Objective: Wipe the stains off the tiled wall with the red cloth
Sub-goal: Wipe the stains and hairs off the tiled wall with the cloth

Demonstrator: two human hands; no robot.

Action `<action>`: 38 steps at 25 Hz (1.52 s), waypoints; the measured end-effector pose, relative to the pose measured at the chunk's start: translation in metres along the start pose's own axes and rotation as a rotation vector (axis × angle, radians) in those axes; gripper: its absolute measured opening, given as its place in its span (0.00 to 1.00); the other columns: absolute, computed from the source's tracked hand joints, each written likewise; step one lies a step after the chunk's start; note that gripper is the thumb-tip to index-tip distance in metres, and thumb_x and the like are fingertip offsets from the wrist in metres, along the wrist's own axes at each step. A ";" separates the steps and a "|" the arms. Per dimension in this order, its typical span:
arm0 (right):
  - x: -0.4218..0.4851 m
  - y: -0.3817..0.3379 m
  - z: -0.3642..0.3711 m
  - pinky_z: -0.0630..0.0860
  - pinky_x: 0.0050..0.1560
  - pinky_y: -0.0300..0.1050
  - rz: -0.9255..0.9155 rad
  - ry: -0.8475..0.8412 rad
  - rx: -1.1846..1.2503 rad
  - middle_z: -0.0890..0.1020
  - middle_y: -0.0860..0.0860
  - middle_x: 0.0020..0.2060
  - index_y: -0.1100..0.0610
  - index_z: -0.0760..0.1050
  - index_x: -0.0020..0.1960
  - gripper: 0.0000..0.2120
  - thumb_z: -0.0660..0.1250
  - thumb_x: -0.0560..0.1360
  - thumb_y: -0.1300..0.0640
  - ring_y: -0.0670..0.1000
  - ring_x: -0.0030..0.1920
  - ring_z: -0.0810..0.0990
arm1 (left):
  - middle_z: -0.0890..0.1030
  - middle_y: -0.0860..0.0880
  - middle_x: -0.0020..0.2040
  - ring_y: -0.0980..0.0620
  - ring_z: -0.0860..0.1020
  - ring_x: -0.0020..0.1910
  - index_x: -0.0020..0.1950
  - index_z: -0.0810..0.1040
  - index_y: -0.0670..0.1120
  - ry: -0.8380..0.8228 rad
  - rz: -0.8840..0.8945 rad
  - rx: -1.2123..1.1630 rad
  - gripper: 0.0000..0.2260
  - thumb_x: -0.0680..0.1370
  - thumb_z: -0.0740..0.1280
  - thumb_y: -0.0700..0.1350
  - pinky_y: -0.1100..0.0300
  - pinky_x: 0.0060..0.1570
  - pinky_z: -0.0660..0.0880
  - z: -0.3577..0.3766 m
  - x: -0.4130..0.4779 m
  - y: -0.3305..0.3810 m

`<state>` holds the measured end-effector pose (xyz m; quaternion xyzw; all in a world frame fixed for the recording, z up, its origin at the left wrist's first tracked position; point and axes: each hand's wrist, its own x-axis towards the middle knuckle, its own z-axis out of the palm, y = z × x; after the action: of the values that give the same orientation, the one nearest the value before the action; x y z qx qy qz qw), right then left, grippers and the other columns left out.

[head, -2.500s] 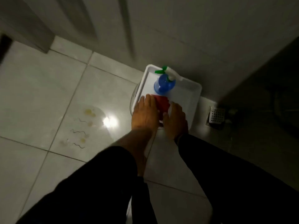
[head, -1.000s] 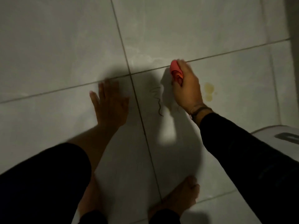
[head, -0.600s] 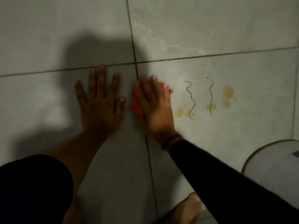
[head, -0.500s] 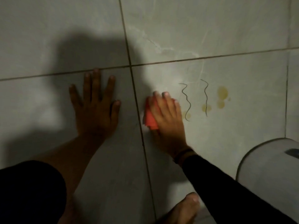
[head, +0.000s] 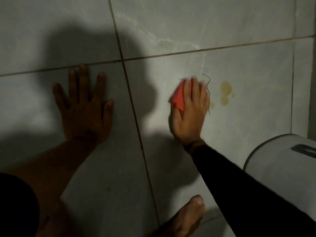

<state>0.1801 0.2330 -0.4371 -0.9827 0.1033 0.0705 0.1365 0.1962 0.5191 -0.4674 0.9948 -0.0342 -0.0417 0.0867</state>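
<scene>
My right hand [head: 191,110] presses the red cloth [head: 178,98] flat against the grey tiled wall [head: 179,28]; most of the cloth is hidden under my fingers. A dark squiggly line [head: 208,93] shows just past my fingertips on the right. Yellow stains [head: 225,93] lie further right on the same tile, apart from the cloth. My left hand [head: 83,106] rests flat on the neighbouring tile to the left, fingers spread, holding nothing.
A white rounded object [head: 280,165] with a dark slot juts in at the lower right, close under my right forearm. A bare foot [head: 186,218] stands at the bottom by the wall. Dark grout lines cross between my hands.
My right hand has slid the cloth to the right across the tile, over one squiggle and the small yellow spots beside it. The left hand stays planted on the wall.
</scene>
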 end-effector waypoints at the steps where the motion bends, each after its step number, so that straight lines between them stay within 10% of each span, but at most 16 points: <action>1: 0.009 -0.011 0.002 0.48 0.85 0.66 0.002 0.030 0.002 0.57 0.57 0.86 0.55 0.53 0.86 0.41 0.62 0.76 0.47 0.63 0.86 0.52 | 0.50 0.42 0.92 0.36 0.50 0.90 0.91 0.49 0.57 -0.005 0.001 -0.009 0.33 0.87 0.47 0.63 0.31 0.84 0.42 0.000 0.001 -0.002; 5: -0.073 0.011 -0.010 0.53 0.83 0.72 -0.121 -0.154 -0.013 0.57 0.58 0.86 0.56 0.54 0.86 0.39 0.60 0.80 0.43 0.65 0.86 0.51 | 0.50 0.41 0.92 0.36 0.50 0.91 0.91 0.50 0.56 -0.014 -0.017 -0.032 0.32 0.87 0.48 0.62 0.30 0.84 0.44 -0.005 -0.004 -0.001; 9: 0.035 0.017 -0.021 0.55 0.82 0.71 0.142 0.046 0.055 0.61 0.61 0.85 0.60 0.59 0.85 0.40 0.61 0.75 0.49 0.68 0.85 0.55 | 0.49 0.42 0.92 0.37 0.48 0.91 0.91 0.51 0.56 -0.030 -0.008 -0.028 0.33 0.86 0.49 0.62 0.30 0.84 0.42 -0.004 -0.002 0.000; 22: 0.004 0.022 -0.015 0.50 0.85 0.66 -0.026 -0.033 0.035 0.56 0.56 0.87 0.55 0.53 0.87 0.42 0.60 0.75 0.48 0.62 0.87 0.50 | 0.40 0.50 0.91 0.52 0.33 0.89 0.91 0.47 0.58 -0.064 0.028 -0.175 0.33 0.86 0.50 0.62 0.20 0.79 0.51 0.000 -0.003 -0.005; 27: 0.036 0.104 -0.050 0.53 0.82 0.71 0.379 0.087 0.138 0.60 0.62 0.85 0.64 0.58 0.84 0.40 0.58 0.76 0.49 0.69 0.85 0.53 | 0.40 0.47 0.92 0.44 0.38 0.91 0.92 0.48 0.55 -0.037 0.061 -0.159 0.33 0.87 0.51 0.60 0.21 0.80 0.54 0.008 -0.003 -0.011; 33: -0.060 0.073 -0.037 0.46 0.85 0.67 0.193 -0.060 0.131 0.53 0.56 0.87 0.58 0.54 0.86 0.39 0.58 0.77 0.50 0.61 0.87 0.46 | 0.43 0.45 0.92 0.38 0.44 0.91 0.92 0.50 0.55 -0.061 0.018 -0.146 0.34 0.85 0.51 0.61 0.23 0.81 0.55 0.028 -0.005 -0.025; 38: 0.070 0.094 -0.047 0.52 0.84 0.70 0.375 0.146 0.095 0.60 0.61 0.85 0.62 0.59 0.85 0.39 0.62 0.76 0.52 0.68 0.86 0.54 | 0.42 0.46 0.92 0.39 0.42 0.91 0.92 0.49 0.56 -0.103 0.014 -0.154 0.35 0.85 0.51 0.62 0.22 0.80 0.54 0.028 -0.003 -0.025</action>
<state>0.2320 0.1188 -0.4275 -0.9412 0.2974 0.0182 0.1591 0.1925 0.5389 -0.4985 0.9815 -0.0421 -0.0945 0.1611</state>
